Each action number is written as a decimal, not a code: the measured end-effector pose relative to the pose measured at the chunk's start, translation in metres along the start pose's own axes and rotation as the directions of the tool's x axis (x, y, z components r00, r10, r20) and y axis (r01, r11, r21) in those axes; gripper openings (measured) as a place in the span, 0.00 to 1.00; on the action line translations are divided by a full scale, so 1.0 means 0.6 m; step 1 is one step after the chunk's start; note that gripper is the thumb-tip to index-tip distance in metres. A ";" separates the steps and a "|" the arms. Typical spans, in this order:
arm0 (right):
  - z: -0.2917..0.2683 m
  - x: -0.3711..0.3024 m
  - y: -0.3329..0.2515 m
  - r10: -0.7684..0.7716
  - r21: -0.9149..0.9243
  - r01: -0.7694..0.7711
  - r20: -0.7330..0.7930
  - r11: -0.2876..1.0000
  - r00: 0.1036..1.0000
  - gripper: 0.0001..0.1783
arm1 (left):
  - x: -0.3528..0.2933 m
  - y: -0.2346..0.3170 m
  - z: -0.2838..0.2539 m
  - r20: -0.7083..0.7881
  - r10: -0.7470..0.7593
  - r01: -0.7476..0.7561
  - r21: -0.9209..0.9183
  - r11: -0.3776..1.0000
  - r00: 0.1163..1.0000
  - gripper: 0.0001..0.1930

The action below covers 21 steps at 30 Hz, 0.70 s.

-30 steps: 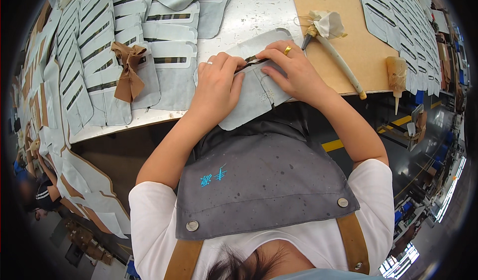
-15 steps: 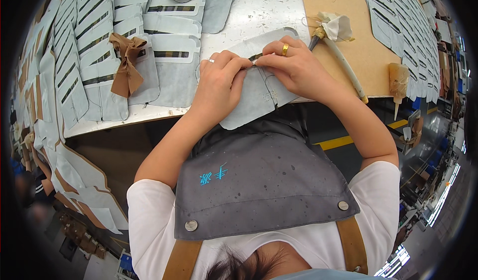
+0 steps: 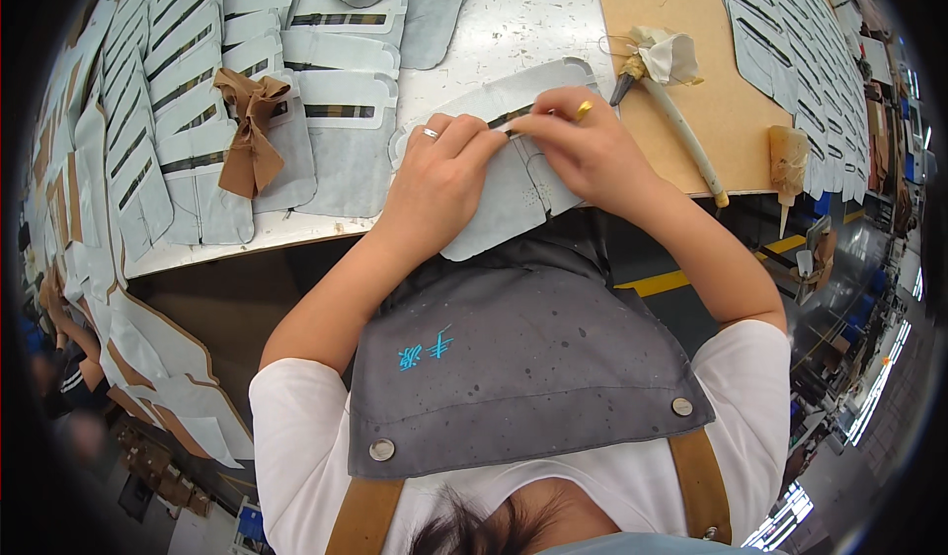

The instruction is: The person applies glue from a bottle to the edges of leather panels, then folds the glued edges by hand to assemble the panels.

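A pale grey panel of leather or fabric (image 3: 504, 199) lies over the table's front edge, its lower end reaching past the edge towards my apron. A narrow slot with a dark checked lining (image 3: 510, 118) crosses its upper part, and a loose dark thread hangs below. My left hand (image 3: 442, 172) is closed, thumb and index finger pinching the slot's lower edge. On the same edge, just to the right, my right hand (image 3: 585, 152) pinches with thumb and index finger. The fingertips of the two hands nearly meet and hide part of the slot.
Many similar slotted panels (image 3: 351, 175) overlap on the left, with a knotted brown cloth (image 3: 252, 135) on top. At right, a long-handled brush-like tool (image 3: 681, 135) with a white rag (image 3: 670, 53) lies on a tan board (image 3: 681, 2). A glue bottle (image 3: 787, 165) hangs nozzle-down by the board's edge.
My right hand has rolled over, its back and ring turning, with the fingertips still at the slot. My left hand has shifted slightly down and right. The panel has barely moved.
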State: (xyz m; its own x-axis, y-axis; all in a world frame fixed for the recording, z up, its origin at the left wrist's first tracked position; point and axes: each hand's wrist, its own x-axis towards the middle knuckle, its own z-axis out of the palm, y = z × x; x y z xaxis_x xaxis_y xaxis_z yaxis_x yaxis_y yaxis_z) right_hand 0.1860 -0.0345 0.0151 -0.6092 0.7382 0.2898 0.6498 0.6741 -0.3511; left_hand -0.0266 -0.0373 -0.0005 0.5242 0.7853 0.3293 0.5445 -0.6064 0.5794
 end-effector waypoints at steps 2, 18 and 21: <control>0.003 -0.007 -0.001 0.365 0.399 -0.320 -0.039 0.859 0.930 0.16 | 0.002 0.000 0.001 -0.022 -0.035 0.035 -0.022 0.999 0.999 0.16; -0.031 -0.005 -0.007 0.143 -0.070 -0.150 -0.100 0.986 0.985 0.17 | 0.010 0.000 0.004 0.006 -0.001 0.000 0.119 0.993 1.000 0.14; 0.013 0.009 -0.032 0.228 0.269 -0.188 -0.127 0.945 0.965 0.17 | 0.014 -0.002 -0.007 -0.010 -0.033 0.034 0.087 0.996 0.999 0.11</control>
State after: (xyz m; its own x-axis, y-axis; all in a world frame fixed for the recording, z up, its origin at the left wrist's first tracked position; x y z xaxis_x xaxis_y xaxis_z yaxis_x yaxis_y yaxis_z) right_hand 0.1666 -0.0440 0.0164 -0.3820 0.8696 0.3128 0.6063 0.4913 -0.6253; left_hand -0.0258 -0.0297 0.0047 0.4995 0.8060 0.3176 0.6170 -0.5883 0.5227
